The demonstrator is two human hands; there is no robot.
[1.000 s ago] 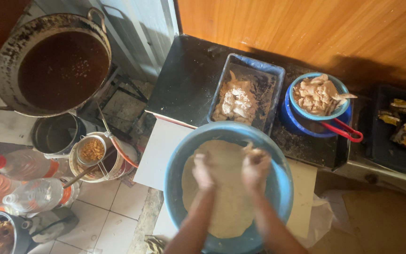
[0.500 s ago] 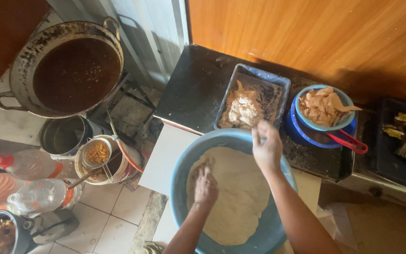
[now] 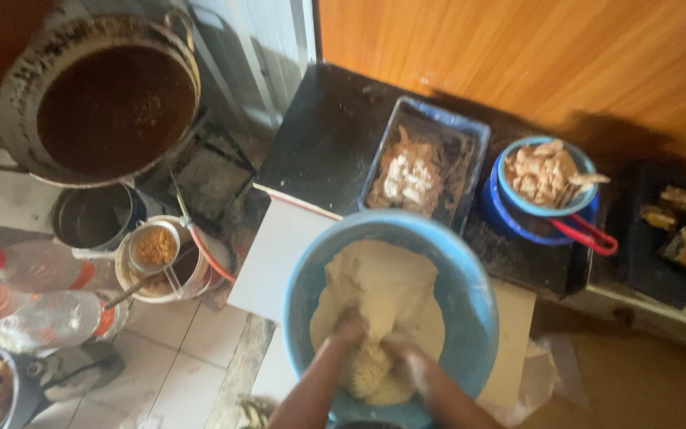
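Note:
A big blue bowl (image 3: 470,278) holds a pale mass of dough (image 3: 379,290). Both my hands are sunk into its near side. My left hand (image 3: 348,334) presses into the dough at the lower middle, fingers buried in it. My right hand (image 3: 406,361) sits right beside it, coated in dough and gripping a clump. The picture is blurred, so the fingers are hard to make out.
Behind the bowl lies a blue rectangular tray (image 3: 426,163) with floury pieces, and a small blue bowl (image 3: 545,175) of pale pieces with a red-handled tool (image 3: 585,234). A large wok of dark oil (image 3: 97,99) stands at the left, with pots, a strainer (image 3: 156,246) and plastic bottles (image 3: 41,318) on the tiled floor.
My right hand has come back from the far rim of the bowl to join the left. The flat dough sheet is now folded into a thicker mass.

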